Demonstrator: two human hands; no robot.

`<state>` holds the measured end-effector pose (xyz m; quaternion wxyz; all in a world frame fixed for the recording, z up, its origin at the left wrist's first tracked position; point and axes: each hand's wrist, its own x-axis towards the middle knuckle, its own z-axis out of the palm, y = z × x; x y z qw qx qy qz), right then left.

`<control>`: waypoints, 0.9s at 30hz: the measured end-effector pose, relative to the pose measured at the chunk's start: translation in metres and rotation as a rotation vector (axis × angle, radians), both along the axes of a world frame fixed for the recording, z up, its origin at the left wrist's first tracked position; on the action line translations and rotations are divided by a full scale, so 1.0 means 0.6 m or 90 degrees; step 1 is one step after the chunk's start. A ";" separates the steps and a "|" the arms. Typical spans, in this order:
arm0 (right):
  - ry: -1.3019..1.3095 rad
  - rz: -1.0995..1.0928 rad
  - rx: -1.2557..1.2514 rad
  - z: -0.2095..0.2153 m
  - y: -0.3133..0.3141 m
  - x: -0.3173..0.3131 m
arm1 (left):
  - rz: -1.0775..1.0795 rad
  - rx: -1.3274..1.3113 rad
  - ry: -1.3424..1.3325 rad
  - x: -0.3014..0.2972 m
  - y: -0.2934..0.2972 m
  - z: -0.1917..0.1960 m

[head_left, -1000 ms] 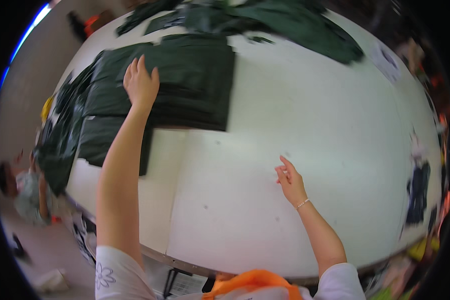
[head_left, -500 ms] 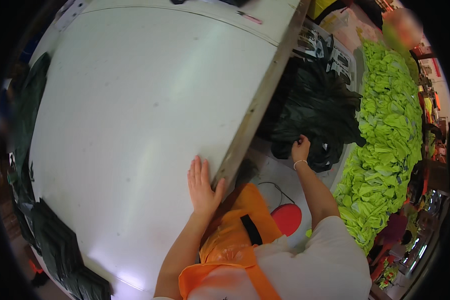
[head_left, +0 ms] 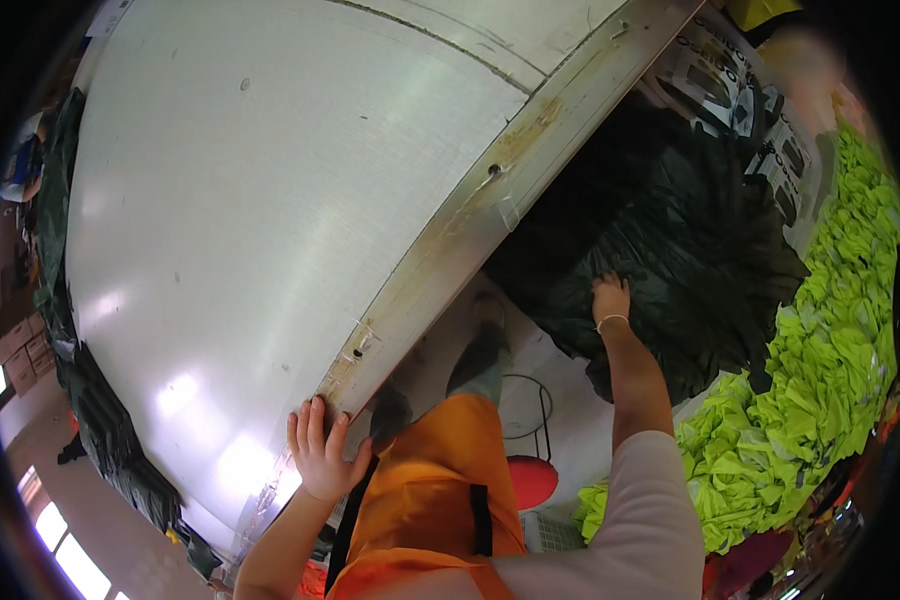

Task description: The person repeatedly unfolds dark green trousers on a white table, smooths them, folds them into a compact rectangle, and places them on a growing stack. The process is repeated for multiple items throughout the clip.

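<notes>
I note the white table (head_left: 230, 210) first: it fills most of the view, its top bare and glossy, with a worn metal edge (head_left: 490, 215) running diagonally from upper right to lower left. Below that edge, on the right, lies a heap of dark green fabric (head_left: 670, 240), and beside it a large pile of bright yellow-green cloth (head_left: 820, 360). More dark cloth (head_left: 100, 430) hangs off the table's far left side. A red stool (head_left: 532, 480) stands on the floor under me, next to my orange apron (head_left: 440, 490).

My right hand (head_left: 611, 297) is stretched down onto the near part of the dark green fabric, resting on it; whether the fingers are closed on a fold I cannot tell, since they sink into the dark material. My left hand (head_left: 320, 450) is braced on the table's edge, fingers held together and laid flat, gripping nothing.

My judgement on good practice: keep the left hand planted for balance, pinch one layer of fabric only, and lift it clear of the metal edge so it does not snag.
</notes>
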<state>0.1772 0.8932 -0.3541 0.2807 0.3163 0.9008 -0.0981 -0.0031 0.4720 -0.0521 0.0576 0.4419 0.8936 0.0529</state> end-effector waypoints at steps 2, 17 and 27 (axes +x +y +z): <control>0.143 -0.123 -0.036 0.047 0.031 -0.003 | 0.015 -0.009 -0.007 0.007 0.002 0.005; 0.997 0.048 0.515 0.955 0.058 -0.165 | 0.024 0.104 -0.160 -0.001 -0.028 0.083; 0.827 0.680 -0.144 0.916 -0.749 -0.322 | 0.490 0.619 -0.356 -0.038 -0.346 0.112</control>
